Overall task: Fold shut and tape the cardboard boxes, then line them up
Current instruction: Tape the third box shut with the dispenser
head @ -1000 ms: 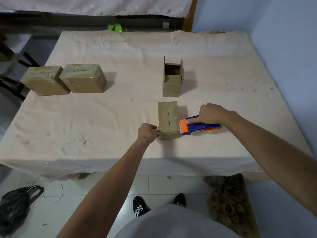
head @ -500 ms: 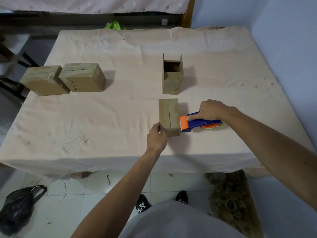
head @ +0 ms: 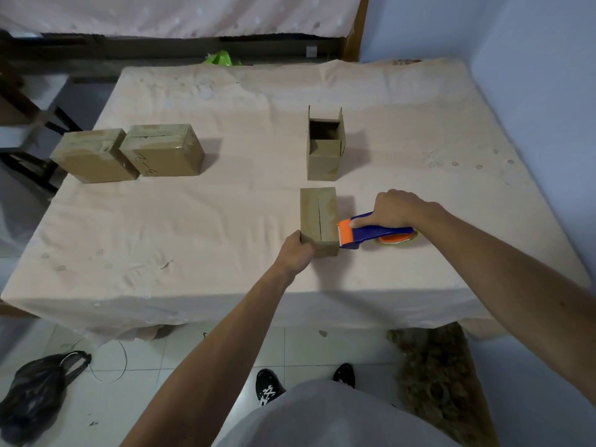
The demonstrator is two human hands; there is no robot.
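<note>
Down on the tiled floor, well to the left of the left hand and nearer than it: a black plastic bag [head: 32, 395]. Up on the cloth-covered desk [head: 193, 237], far left of the left hand and further back: an outer closed box [head: 93, 159] set side by side against a marked closed box [head: 164, 150], tops glossy, handwriting on the front of the second.

Left hand [head: 295, 251] clamped on the near left corner of the folded box [head: 319, 217], fingers curled round its edge. Folded box lying on the desk between the two hands, flaps down, a dark seam running along the middle of its top. Just beyond it, further from both hands: an open box [head: 324, 146], upright, flaps standing, dark inside.

Against the right side of the folded box, at its near end: the orange head of a tape dispenser [head: 371, 233], blue handle behind, roll resting low on the desk at the rear. Right hand [head: 398, 209] closed round that blue handle, one fingertip by the orange head. Hands apart, with the folded box between them.

On the floor below the right forearm: a brown shaggy mat [head: 435, 375].
</note>
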